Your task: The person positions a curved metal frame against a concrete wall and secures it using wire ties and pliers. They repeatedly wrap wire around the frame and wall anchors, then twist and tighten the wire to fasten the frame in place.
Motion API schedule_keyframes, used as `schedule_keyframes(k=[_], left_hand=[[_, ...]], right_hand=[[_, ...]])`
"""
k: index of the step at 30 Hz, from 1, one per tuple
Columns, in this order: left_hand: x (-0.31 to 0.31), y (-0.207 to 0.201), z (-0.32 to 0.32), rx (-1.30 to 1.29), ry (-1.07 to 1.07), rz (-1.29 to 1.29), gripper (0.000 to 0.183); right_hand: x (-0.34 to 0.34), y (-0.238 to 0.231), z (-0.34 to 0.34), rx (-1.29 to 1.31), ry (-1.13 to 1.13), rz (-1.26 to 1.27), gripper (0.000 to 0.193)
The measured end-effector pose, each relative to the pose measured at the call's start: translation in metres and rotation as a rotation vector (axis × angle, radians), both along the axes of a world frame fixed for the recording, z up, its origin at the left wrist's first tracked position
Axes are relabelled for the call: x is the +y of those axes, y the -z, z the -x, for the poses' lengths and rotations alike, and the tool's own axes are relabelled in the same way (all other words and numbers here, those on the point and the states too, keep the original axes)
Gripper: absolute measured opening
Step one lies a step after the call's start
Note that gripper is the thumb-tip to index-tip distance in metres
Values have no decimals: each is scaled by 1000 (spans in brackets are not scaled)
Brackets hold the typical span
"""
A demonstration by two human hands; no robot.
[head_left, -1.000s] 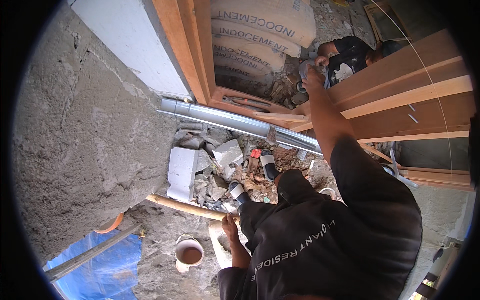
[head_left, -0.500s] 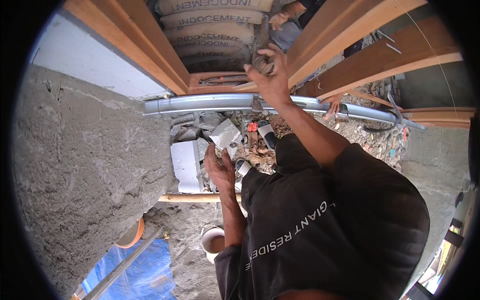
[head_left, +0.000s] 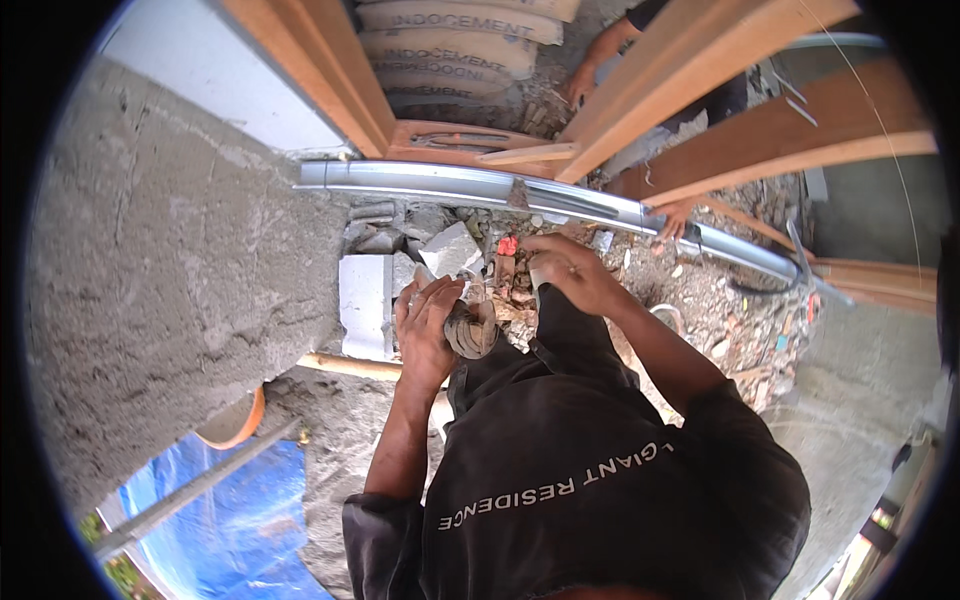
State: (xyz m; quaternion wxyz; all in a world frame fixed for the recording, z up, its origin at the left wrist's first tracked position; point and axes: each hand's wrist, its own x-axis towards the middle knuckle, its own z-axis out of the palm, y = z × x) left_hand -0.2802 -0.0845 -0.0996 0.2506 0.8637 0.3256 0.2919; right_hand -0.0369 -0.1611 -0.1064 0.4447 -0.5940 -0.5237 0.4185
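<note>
My left hand point(head_left: 425, 325) is closed on a round, grey-brown coil point(head_left: 470, 332), which looks like wound string or wire. The coil hangs by its thumb side, over my dark trousers. To the right, my right hand point(head_left: 572, 277) reaches leftward with its index finger stretched and the other fingers bent; I make out nothing in it. A shoe partly shows behind that hand. Just beyond lies a small red object point(head_left: 508, 246) on a reddish brick piece point(head_left: 504, 270), among rubble.
A silver metal channel point(head_left: 420, 182) crosses ahead below wooden frames point(head_left: 330, 70). Stacked cement sacks point(head_left: 455, 50) stand behind. Another person's hand point(head_left: 675, 218) touches the channel at right. White block point(head_left: 367, 305), rough wall point(head_left: 200, 280) and blue tarp point(head_left: 235, 520) are at left.
The coil has passed from my raised right hand to my left hand. My right hand has come down toward my body. The view has shifted slightly.
</note>
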Motion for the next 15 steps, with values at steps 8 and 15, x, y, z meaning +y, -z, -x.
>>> schedule_keyframes(k=[8,15], left_hand=[[-20,44,54,47,-636,312,69],[-32,53,64,-675,-1299,408,26]], right_hand=[[42,211,-160,-996,164,479,36],[51,238,-179,-1124,-117,542,37]])
